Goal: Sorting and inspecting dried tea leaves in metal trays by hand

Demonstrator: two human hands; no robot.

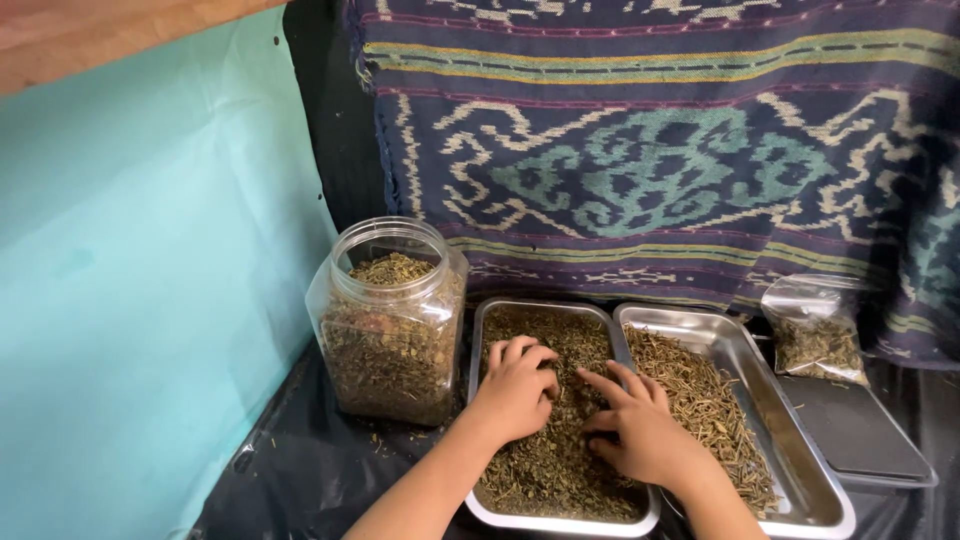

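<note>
With my left hand [517, 388] curled loosely and my right hand [640, 428] spread flat, both gripping nothing, I rake the dried herbs [555, 465] gently, keeping them inside the left steel tray [478, 340].

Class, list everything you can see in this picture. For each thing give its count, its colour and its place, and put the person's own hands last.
Clear jar: one, see-through plastic, open-topped, nearly full of brown-green dried herb, left of the trays.
Steel tray: one, silver, in the middle, full of fine dark green dried leaves.
Second steel tray: one, silver, right of the first and touching it, holding paler dried stems along its left part.
Small bag: one, clear plastic, holding dried herb, far right.
Flat tray: one, dark grey, under the bag.
Woven cloth: one, dark blue with teal and cream patterns, hanging behind.
Wall: turquoise, at left.
Black sheet: one, under everything.
Left hand: one, fingers curled in the fine leaves.
Right hand: one, fingers spread on the same leaves.
</note>
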